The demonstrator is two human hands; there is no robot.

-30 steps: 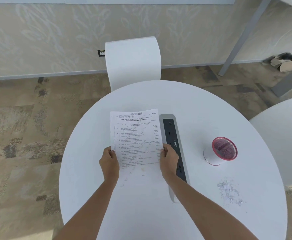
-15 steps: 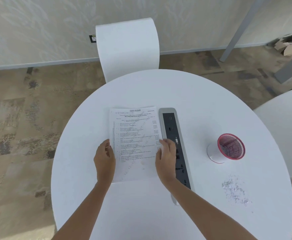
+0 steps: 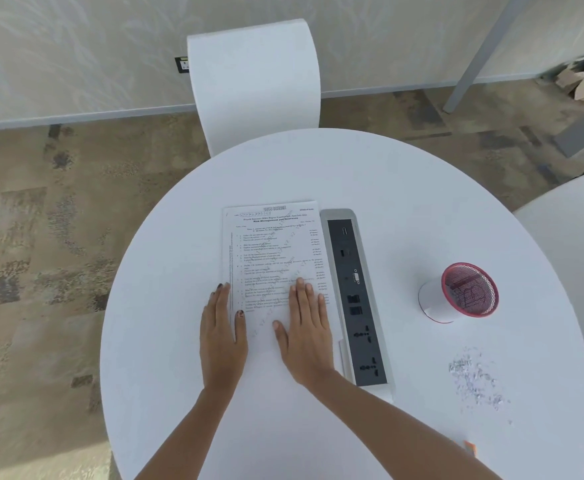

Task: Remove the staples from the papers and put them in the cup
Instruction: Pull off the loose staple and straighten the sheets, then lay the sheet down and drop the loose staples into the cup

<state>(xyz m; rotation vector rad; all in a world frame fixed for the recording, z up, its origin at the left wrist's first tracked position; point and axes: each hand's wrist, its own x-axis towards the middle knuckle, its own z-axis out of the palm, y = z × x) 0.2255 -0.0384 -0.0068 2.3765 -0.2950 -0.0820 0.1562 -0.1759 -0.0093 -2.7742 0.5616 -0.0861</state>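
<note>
A printed stack of papers [image 3: 273, 251] lies flat on the round white table [image 3: 404, 202], just left of the socket strip. My left hand [image 3: 221, 337] rests flat along the papers' left edge, fingers together, thumb on the sheet. My right hand [image 3: 306, 336] lies palm down on the lower right part of the papers, fingers spread. Neither hand holds anything. A white mesh cup with a red rim [image 3: 460, 294] stands at the right, tilted toward me. A scatter of loose staples [image 3: 474, 379] lies on the table in front of the cup. I cannot make out a staple in the papers.
A grey socket strip [image 3: 356, 299] is set into the table right of the papers. A white chair back [image 3: 254, 84] stands beyond the table's far edge. Another white round surface [image 3: 574, 244] is at the right. A small orange object [image 3: 469, 446] lies near the front right edge.
The papers, held up in both hands a second ago, now lie flat on the table. Both hands have let go and rest open on them.
</note>
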